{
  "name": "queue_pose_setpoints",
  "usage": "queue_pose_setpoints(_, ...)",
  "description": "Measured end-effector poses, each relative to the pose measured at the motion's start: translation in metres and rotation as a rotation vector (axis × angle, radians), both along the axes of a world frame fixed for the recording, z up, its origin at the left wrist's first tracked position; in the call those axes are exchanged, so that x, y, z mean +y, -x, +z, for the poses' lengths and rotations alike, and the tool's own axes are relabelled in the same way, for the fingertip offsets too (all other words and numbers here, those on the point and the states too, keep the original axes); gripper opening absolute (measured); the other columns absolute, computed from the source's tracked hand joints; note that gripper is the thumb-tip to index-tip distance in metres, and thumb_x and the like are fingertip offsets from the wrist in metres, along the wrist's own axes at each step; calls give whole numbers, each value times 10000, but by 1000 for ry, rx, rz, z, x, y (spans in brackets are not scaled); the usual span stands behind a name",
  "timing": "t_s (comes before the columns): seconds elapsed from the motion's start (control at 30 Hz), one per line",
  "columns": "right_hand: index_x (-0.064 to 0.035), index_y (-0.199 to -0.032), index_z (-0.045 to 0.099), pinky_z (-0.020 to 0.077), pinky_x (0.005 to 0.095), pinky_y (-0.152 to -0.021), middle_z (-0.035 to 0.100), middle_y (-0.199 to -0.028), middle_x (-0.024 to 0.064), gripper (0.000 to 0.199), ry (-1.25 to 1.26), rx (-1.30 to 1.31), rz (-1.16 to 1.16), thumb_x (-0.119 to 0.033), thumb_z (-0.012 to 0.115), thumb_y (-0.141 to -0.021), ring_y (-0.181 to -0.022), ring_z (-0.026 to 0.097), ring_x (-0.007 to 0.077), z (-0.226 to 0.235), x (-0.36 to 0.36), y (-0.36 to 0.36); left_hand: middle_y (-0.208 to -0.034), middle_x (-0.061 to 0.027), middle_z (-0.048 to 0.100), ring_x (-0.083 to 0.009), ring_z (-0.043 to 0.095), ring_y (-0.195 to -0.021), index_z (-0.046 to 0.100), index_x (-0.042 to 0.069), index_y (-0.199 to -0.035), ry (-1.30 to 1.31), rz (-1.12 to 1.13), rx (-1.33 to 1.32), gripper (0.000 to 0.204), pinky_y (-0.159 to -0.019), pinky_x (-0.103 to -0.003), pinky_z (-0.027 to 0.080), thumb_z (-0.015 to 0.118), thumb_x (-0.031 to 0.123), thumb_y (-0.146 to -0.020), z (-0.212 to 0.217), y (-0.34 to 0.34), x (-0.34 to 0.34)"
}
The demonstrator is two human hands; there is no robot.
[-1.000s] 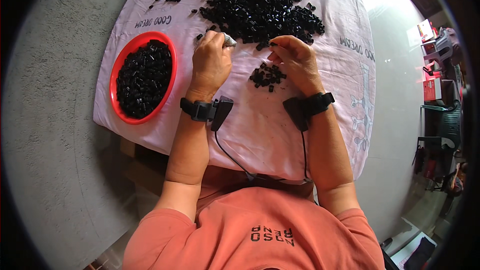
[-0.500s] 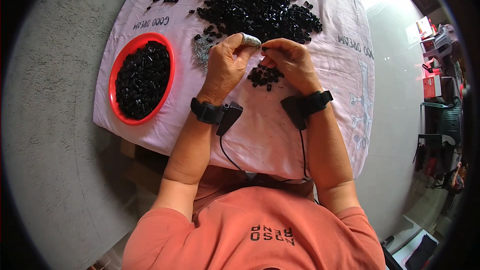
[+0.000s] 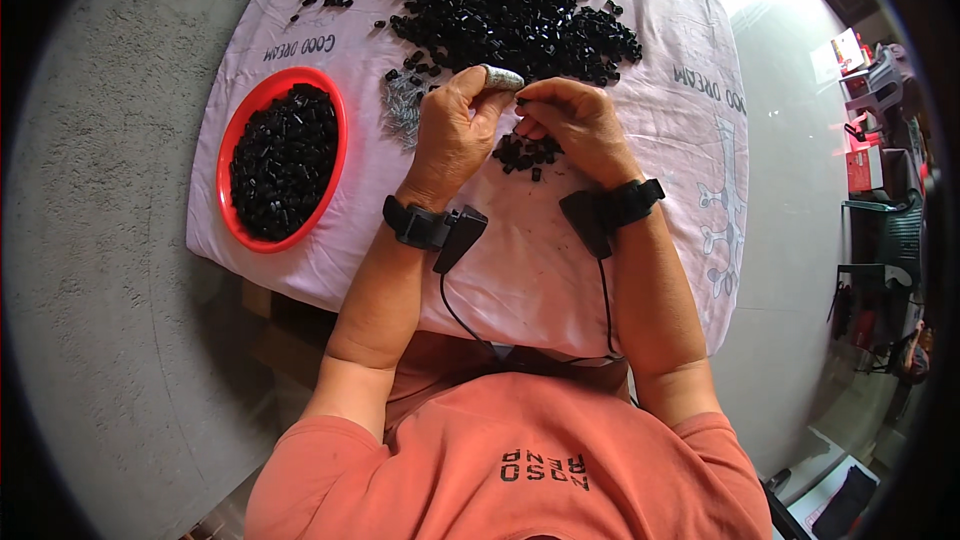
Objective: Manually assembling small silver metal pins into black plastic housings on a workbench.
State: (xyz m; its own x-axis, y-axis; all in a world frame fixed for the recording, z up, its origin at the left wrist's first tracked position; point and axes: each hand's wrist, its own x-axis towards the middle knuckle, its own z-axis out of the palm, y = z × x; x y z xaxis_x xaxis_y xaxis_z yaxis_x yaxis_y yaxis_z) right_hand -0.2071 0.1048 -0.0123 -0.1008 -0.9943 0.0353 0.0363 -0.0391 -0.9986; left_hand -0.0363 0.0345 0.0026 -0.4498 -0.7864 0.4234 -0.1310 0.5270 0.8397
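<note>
Progress partial: red bowl (image 3: 335,130) well filled with black pieces, big black heap (image 3: 500,0) unsorted on cloth-covered surface (image 3: 530,270). Your left hand (image 3: 450,135) grip clamped on silvery piece (image 3: 500,77); right hand (image 3: 580,125) fingertips pinched on black bit, above small pile (image 3: 525,153).

The palm and fingertips of the left hand (image 3: 455,135) are turned away; only its back is seen. What the grip encloses is mostly covered, a small grey end alone showing above the thumb. The fingertips of the right hand (image 3: 580,125) are curled under, so any piece pinched there cannot be made out. The small heap of black pieces (image 3: 525,152) is partly masked by both hands. The large pile of black pieces (image 3: 500,0), beyond the hands, is cut off by the top edge. Single pieces are too small to tell apart. The desk is wholly covered by the pink cloth (image 3: 520,270). Objects far right of the cloth are blurred and bent.
</note>
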Motion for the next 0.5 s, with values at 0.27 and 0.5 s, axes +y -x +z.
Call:
queue_pose_setpoints(0.27, 29, -1114, 694, 603, 265, -766, 734, -980, 89, 148, 8, -48, -1, -8, 652, -977, -849, 735, 157, -1, 0, -1, -845, -123, 719, -238, 715, -757, 723, 30, -987, 53, 41, -33, 86, -674, -331, 550, 743, 61, -910, 4, 1, 2)
queue_pose_setpoints(0.5, 32, -1096, 694, 608, 264, -753, 734, -957, 91, 136, 4, -69, -12, -15, 671, -970, -839, 740, 159, 0, 0, -2, -864, -129, 727, -241, 725, -756, 724, 27, -969, 68, 35, -20, 81, -667, -337, 553, 752, 52, -897, 3, 2, 1)
